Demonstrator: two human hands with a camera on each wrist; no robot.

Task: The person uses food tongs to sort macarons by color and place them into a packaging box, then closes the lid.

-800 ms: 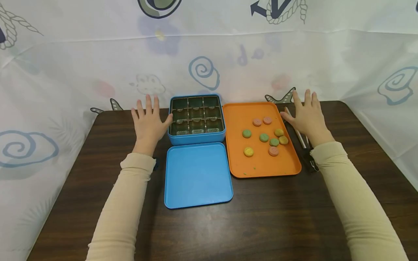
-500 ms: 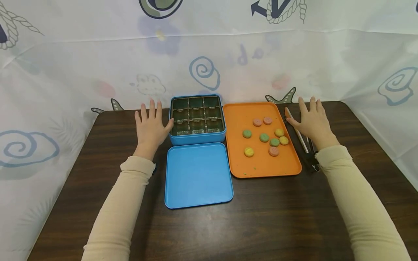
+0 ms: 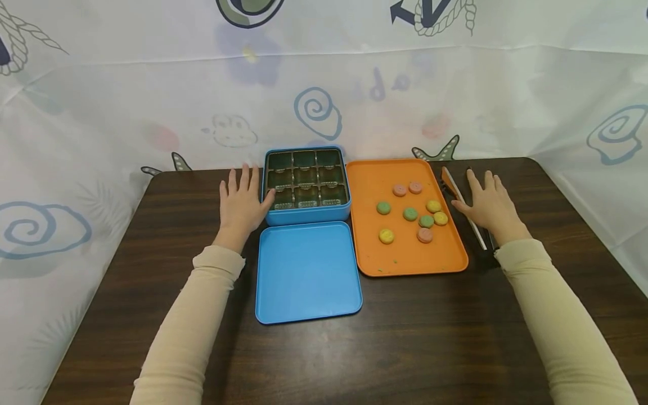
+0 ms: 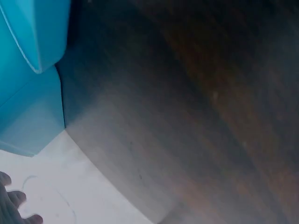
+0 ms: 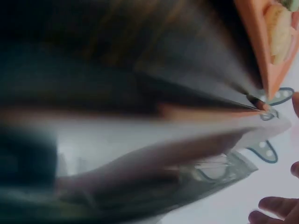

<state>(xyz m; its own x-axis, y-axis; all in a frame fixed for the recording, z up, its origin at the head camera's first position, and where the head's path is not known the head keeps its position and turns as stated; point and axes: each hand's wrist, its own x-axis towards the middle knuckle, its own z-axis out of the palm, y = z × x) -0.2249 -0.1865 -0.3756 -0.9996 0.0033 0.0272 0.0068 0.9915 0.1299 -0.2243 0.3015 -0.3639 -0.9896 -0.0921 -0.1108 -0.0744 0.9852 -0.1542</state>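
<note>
Two hands are counted, one left hand (image 3: 242, 203) and one right hand (image 3: 495, 209), and two sleeves (image 3: 187, 320). On one table (image 3: 405, 337), one blue box (image 3: 307, 216) is seen, in which nine compartments (image 3: 305, 177) can be counted, three rows of three. One flat blue tray (image 3: 309, 273) and one orange tray (image 3: 405, 261) are also found. On the latter, nine discs are counted: three green discs (image 3: 383, 208), three pink discs (image 3: 424, 235) and three yellow discs (image 3: 386, 235). At least one long tool (image 3: 476, 230) is seen, but because it is partly covered by a hand, the exact number cannot be told.
</note>
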